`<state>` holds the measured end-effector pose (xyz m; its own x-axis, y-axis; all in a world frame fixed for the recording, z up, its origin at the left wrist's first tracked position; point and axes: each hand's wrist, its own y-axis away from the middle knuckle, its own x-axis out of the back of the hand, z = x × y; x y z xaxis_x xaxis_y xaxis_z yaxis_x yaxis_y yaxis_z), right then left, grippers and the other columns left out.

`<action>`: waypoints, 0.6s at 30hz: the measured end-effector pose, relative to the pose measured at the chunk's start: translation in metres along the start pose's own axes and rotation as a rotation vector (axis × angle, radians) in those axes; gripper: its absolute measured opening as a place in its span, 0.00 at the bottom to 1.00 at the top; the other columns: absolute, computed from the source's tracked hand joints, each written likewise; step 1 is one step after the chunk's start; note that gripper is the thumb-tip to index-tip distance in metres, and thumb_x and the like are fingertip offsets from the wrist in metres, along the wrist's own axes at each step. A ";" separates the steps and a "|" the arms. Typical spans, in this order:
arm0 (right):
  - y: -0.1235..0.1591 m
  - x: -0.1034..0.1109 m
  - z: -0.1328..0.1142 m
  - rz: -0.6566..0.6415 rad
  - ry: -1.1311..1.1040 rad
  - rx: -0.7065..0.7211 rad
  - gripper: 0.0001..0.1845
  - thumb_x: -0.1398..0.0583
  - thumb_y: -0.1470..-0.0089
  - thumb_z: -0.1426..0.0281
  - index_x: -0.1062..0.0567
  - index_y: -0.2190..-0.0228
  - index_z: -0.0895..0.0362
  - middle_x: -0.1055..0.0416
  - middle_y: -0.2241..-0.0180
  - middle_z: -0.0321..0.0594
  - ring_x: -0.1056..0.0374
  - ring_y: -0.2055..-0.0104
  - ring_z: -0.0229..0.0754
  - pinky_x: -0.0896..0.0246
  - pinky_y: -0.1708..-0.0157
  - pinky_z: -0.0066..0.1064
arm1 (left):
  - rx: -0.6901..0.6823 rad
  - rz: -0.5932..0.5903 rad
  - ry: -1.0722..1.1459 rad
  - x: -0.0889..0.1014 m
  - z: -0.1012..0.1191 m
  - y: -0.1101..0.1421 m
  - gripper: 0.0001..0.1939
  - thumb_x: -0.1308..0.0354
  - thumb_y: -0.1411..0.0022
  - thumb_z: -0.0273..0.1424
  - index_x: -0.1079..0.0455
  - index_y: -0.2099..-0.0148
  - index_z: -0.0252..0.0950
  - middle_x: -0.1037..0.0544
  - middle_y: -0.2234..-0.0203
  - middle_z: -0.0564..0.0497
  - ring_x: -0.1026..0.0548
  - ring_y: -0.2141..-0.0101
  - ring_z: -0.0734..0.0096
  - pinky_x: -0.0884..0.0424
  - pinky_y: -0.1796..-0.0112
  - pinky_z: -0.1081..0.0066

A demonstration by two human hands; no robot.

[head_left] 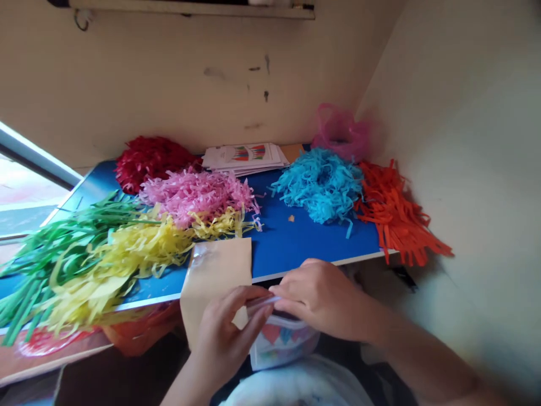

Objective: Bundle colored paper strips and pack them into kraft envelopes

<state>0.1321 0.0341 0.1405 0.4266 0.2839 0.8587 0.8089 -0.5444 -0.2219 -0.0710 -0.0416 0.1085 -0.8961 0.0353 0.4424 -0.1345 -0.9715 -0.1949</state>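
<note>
A clear plastic bag (284, 343) hangs below the table's front edge, with red, blue and green shapes showing through its side. My left hand (226, 330) pinches the bag's upper edge between thumb and fingers. Close beside it, my right hand (319, 299) is closed on the same edge, its fingertips almost meeting those of the left. Both hands cover much of the bag's top. Just behind my left hand, a brown cardboard sheet (220, 265) overhangs the table edge, with a shiny strip at its upper left corner.
The blue table (279, 248) bears shredded strips in green (80, 231), yellow (139, 242), pink (198, 194), dark red (154, 160), light blue (321, 183) and orange (393, 208). Printed cards (245, 155) and a pink plastic bag (344, 132) lie near the wall.
</note>
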 end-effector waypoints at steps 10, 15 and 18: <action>0.004 -0.011 -0.015 0.063 0.055 0.047 0.12 0.44 0.37 0.71 0.20 0.66 0.59 0.21 0.70 0.42 0.27 0.68 0.42 0.37 0.66 0.31 | -0.076 0.198 0.023 -0.027 -0.012 0.020 0.06 0.47 0.34 0.27 0.35 0.55 0.39 0.27 0.66 0.50 0.25 0.65 0.71 0.28 0.63 0.72; 0.002 0.004 0.003 -0.111 -0.211 -0.033 0.08 0.39 0.40 0.69 0.19 0.62 0.56 0.19 0.63 0.39 0.24 0.62 0.39 0.33 0.61 0.26 | -0.355 0.299 -0.254 -0.034 -0.026 0.012 0.05 0.48 0.34 0.23 0.35 0.57 0.36 0.27 0.67 0.49 0.27 0.67 0.71 0.30 0.66 0.73; 0.000 0.006 0.008 -0.074 -0.189 -0.091 0.05 0.36 0.44 0.71 0.18 0.68 0.55 0.19 0.65 0.38 0.24 0.63 0.40 0.35 0.62 0.25 | -0.419 0.278 -0.647 -0.027 -0.013 0.001 0.08 0.50 0.32 0.30 0.35 0.65 0.36 0.25 0.70 0.49 0.27 0.69 0.67 0.33 0.64 0.65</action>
<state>0.1381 0.0420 0.1421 0.4423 0.4644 0.7672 0.8049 -0.5829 -0.1113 -0.0524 -0.0409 0.0848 -0.5160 -0.4608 0.7221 -0.2049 -0.7521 -0.6263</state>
